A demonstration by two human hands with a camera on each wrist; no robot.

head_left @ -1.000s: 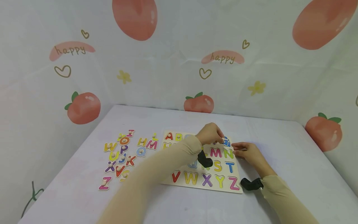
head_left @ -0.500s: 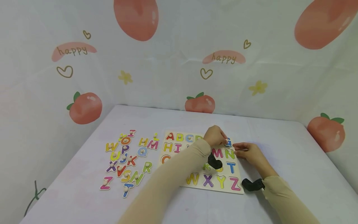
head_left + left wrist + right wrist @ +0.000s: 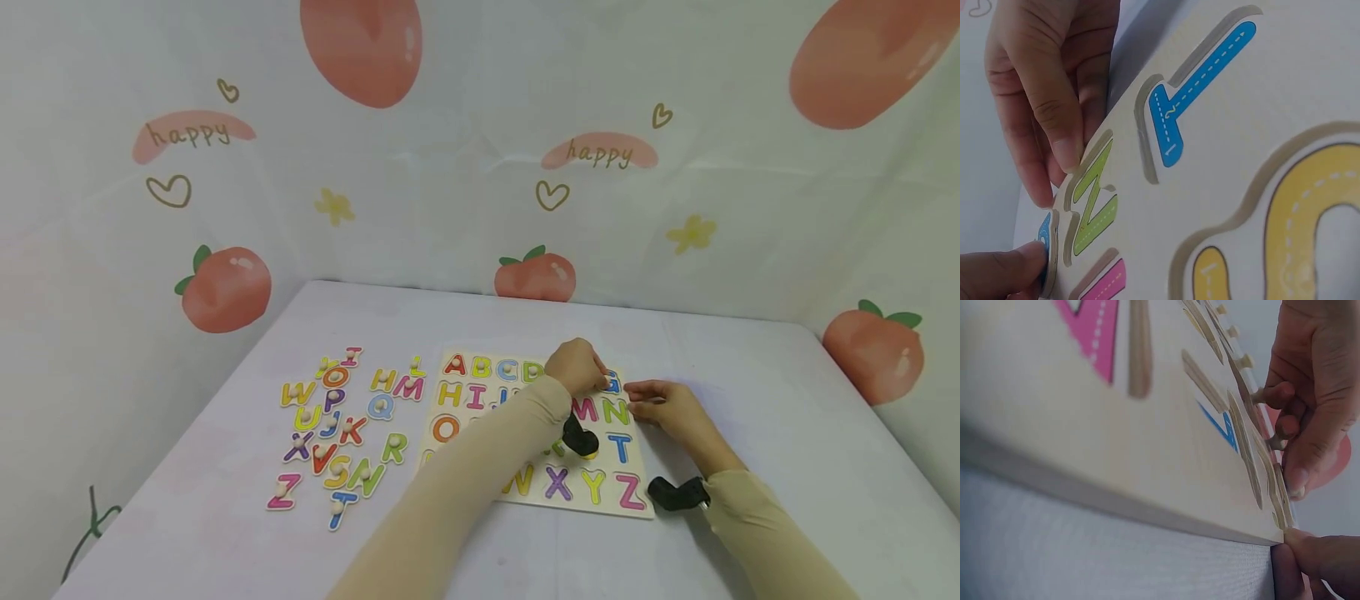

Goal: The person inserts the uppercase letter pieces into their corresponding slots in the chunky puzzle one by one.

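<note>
Over grooved wooden board (image 3: pixel 611 502), left fingers (image 3: pixel 1005 271) pinching knobbed blue G (image 3: pixel 613 385).

The head view looks forward and down over the tabletop (image 3: pixel 547 558), both wrist views sharing the letter board (image 3: pixel 1166 450) close up.

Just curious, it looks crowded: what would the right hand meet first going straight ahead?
The right hand would probably first meet the letter board, whose edge its fingertips seem to touch.

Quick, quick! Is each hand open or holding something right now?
Left hand: closed, pinching the blue G piece.
Right hand: closed, holding the puzzle board by its edge.
</note>
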